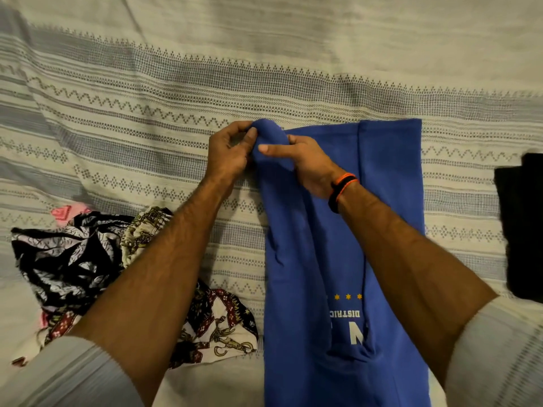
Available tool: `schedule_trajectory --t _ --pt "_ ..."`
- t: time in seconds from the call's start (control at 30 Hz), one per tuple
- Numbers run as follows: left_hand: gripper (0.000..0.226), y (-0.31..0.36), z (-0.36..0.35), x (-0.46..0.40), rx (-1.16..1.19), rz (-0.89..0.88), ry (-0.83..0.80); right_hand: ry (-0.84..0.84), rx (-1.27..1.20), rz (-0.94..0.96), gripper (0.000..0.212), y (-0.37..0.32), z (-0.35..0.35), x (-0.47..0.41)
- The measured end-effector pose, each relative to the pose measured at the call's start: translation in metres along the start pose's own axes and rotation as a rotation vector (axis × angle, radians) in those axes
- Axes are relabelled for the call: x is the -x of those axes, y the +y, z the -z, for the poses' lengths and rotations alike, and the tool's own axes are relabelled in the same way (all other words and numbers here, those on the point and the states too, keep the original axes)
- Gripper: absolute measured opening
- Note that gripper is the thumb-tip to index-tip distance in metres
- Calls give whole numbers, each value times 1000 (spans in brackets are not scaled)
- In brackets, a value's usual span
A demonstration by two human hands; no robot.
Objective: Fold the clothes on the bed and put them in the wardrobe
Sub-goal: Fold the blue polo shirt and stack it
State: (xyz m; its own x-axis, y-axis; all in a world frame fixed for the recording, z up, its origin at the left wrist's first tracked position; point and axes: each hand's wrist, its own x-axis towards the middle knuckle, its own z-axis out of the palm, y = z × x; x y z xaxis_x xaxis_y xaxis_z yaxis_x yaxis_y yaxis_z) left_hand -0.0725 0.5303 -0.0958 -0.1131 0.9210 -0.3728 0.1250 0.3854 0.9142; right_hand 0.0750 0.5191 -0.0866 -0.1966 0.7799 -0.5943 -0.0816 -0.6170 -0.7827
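Shirt [388, 201] lengthwise away from person; left hand [227, 151], right hand [308, 165] grip closed on far corner.

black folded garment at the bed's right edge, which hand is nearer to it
Right. The right hand lies on the blue shirt, the black folded garment beyond it; the left hand pinches the shirt's far-left corner.

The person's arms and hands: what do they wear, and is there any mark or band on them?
Both forearms are bare. The light grey sleeves are pushed up to about the elbows; the right one shows faint stripes. The right wrist carries two bands side by side: a black wristband and a thin orange one. The left hand and right hand wear no gloves, and no rings can be seen.
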Motion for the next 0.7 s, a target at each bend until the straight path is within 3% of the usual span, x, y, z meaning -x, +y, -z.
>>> schedule_trajectory --t 0.13,0.23,0.3,0.4,0.53,0.7 --pt "32 3 -2 2 86 212 -22 140 -157 32 49 -3 6 -2" --pt "13 2 -3 3 32 315 -75 271 13 46 30 1 18 -3" --pt "11 -1 -4 -1 -29 304 -11 410 159 81 28 5 25 -6" --pt "15 -1 -6 -7 -97 204 184 532 188 107 34 11 34 -13" --pt "20 -4 -9 -8 -180 243 107 503 381 5 34 14 43 -18" --pt "15 -4 -11 -9 -232 166 223 574 509 175 23 9 45 -11"
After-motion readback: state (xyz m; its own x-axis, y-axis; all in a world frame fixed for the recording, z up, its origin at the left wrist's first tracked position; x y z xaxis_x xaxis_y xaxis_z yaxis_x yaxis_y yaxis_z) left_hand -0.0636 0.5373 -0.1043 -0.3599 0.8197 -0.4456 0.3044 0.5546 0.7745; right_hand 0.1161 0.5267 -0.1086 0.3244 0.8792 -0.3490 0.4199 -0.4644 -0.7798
